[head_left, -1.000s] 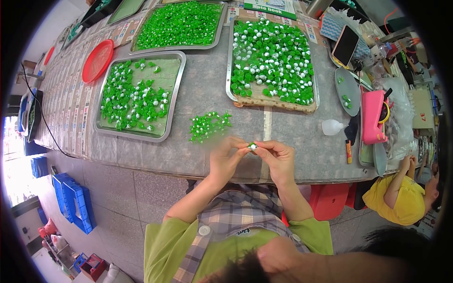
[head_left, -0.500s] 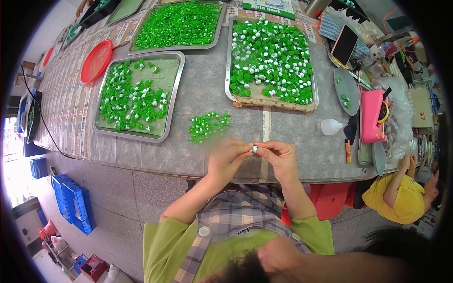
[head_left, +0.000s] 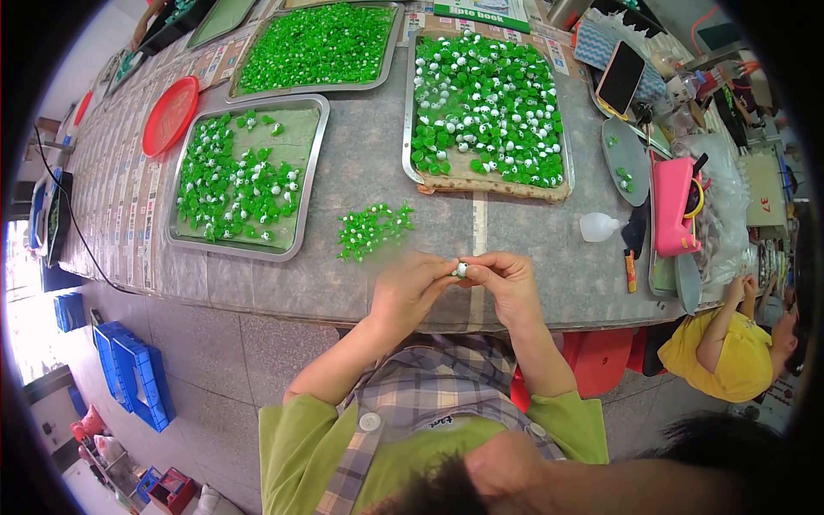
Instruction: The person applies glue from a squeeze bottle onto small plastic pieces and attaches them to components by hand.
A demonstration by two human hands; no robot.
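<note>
Between the fingertips of both my hands is a small white bead-like head with dark marks and a bit of green point(head_left: 462, 269). My left hand point(head_left: 407, 287) pinches its left side, and my right hand point(head_left: 506, 287) pinches it from the right. Just beyond my left hand lies a loose pile of small green pieces with white dots point(head_left: 374, 230). A metal tray point(head_left: 319, 154) at the left holds green pieces with white heads, grouped toward its left and front. Another tray point(head_left: 408, 129), beyond my right hand, is densely covered with similar green-and-white pieces.
A third tray point(head_left: 390, 60) at the back holds many green pieces. Left of it lies a red plate point(head_left: 172, 116). On the right are a grey dish point(head_left: 622, 154), a phone point(head_left: 620, 77), a pink tape dispenser point(head_left: 674, 206) and a translucent white cup point(head_left: 598, 227). A person in yellow point(head_left: 721, 356) sits at the right.
The whole view has shifted slightly, so the trays and table sit a little further left. Both hands keep pinching the small white-headed piece, with hardly any movement.
</note>
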